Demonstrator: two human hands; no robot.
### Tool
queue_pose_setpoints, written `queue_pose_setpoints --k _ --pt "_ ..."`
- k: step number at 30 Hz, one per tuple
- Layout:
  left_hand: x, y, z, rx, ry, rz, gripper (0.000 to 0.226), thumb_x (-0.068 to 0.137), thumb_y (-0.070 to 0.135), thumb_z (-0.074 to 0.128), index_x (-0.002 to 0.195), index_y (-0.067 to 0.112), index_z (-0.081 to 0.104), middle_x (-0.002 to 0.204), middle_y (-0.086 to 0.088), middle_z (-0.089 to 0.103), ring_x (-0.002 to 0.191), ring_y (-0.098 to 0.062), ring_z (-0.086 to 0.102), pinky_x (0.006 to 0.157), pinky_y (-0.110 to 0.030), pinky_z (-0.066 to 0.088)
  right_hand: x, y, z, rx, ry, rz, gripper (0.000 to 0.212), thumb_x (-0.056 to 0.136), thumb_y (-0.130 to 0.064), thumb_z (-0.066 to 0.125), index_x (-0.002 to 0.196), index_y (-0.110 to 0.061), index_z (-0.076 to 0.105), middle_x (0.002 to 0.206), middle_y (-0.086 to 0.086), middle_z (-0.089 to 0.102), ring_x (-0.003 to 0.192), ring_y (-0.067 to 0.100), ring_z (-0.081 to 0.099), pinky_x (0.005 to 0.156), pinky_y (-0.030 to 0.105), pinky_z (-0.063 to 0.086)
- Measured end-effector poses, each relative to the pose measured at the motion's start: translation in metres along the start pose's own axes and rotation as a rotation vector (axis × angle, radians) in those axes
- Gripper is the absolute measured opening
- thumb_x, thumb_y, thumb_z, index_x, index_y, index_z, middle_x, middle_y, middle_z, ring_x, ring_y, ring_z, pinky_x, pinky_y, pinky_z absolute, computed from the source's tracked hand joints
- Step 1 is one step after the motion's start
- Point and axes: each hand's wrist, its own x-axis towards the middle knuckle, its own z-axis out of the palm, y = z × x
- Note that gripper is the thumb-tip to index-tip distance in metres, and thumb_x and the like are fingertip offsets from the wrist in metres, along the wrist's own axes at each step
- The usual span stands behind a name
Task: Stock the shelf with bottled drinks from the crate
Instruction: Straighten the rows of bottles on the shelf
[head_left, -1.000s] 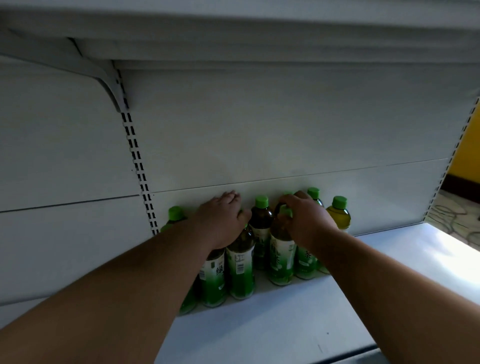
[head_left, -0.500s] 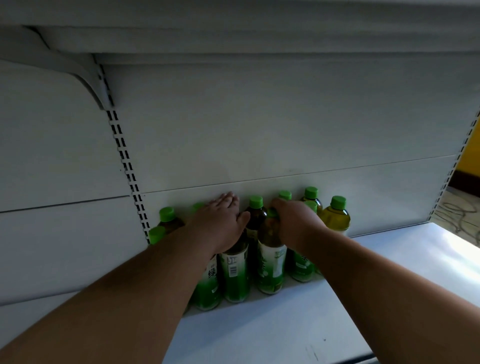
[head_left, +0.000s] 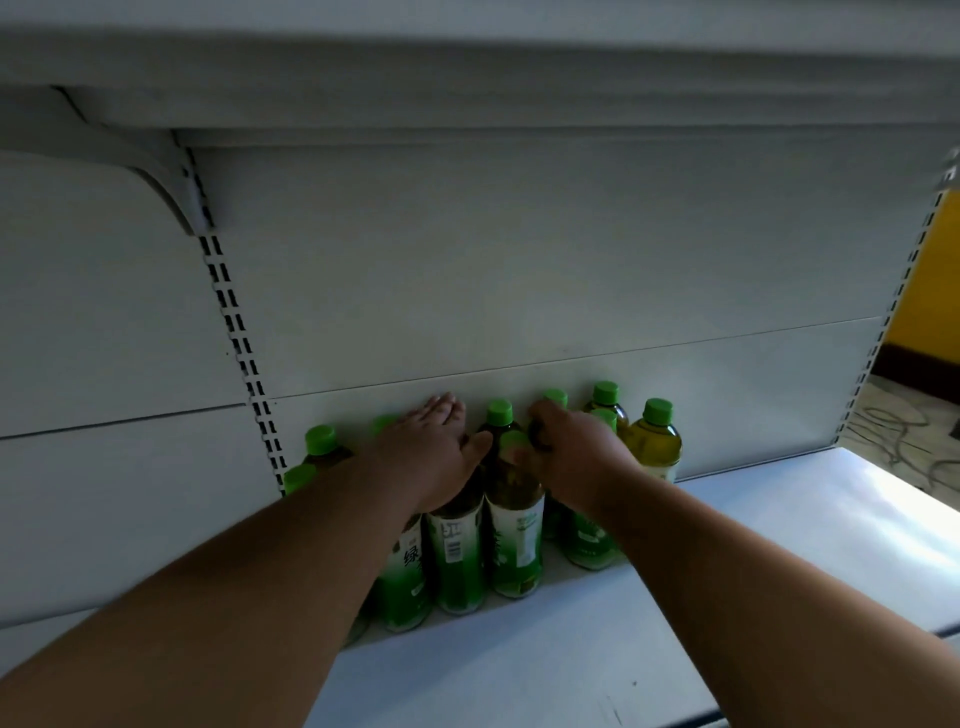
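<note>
Standing in a tight cluster at the back of the white shelf (head_left: 779, 525), around 12 o'clock from me, are the green-capped bottles (head_left: 511, 540). My left hand (head_left: 431, 457) lies flat on the caps with fingers straight, grasping nothing. My right hand (head_left: 576, 457) curls around the neck of one bottle. At 1 o'clock, a yellow-tea bottle (head_left: 655, 441) ends the row, against the back panel (head_left: 519, 260).
</note>
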Motion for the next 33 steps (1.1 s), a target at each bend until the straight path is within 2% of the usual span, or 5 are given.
queue_pose_setpoints --k 4,15,19,25,33 --pt "0.005 0.008 -0.008 0.040 0.012 0.018 0.078 0.098 0.064 0.012 0.160 0.016 0.005 0.167 -0.001 0.001 0.153 -0.015 0.004 0.123 -0.037 0.008 -0.007 0.025 -0.024 -0.065 0.078 0.028 0.033 0.093 -0.045 0.062 0.115 -0.021 0.060 0.107 0.002 0.064 0.090 0.018 0.062 0.078 0.038 0.057" --pt "0.041 0.038 0.003 0.079 -0.021 0.125 0.096 0.089 0.078 0.018 0.159 0.016 -0.005 0.167 -0.001 -0.008 0.153 -0.014 -0.004 0.122 -0.037 0.004 0.013 0.063 -0.032 -0.107 0.030 0.089 0.042 0.098 -0.030 0.057 0.140 -0.027 0.051 0.119 0.005 0.057 0.088 0.018 0.059 0.066 0.026 0.049" --pt "0.039 0.038 0.007 0.062 -0.007 0.126 0.094 0.089 0.076 0.015 0.158 0.017 -0.007 0.166 0.000 -0.010 0.152 -0.012 -0.007 0.122 -0.037 0.003 0.015 0.065 -0.028 -0.128 0.007 0.073 0.038 0.097 -0.023 0.058 0.135 -0.026 0.053 0.116 0.006 0.064 0.095 0.022 0.063 0.081 0.038 0.057" --pt "0.040 0.040 0.006 0.033 -0.006 0.109 0.089 0.091 0.073 0.012 0.159 0.017 -0.005 0.166 0.002 -0.011 0.152 -0.009 -0.008 0.123 -0.035 0.002 0.020 0.052 -0.027 -0.149 -0.009 -0.036 0.029 0.097 -0.025 0.059 0.126 -0.021 0.057 0.092 -0.003 0.056 0.072 0.012 0.053 0.056 0.020 0.040" --pt "0.038 0.042 0.003 0.048 -0.028 0.109 0.092 0.089 0.074 0.012 0.159 0.017 -0.003 0.167 0.002 -0.008 0.152 -0.010 -0.006 0.123 -0.036 0.005 0.012 0.050 -0.025 -0.102 -0.037 -0.031 0.041 0.096 -0.029 0.061 0.136 -0.024 0.052 0.106 0.002 0.063 0.089 0.018 0.061 0.074 0.028 0.050"
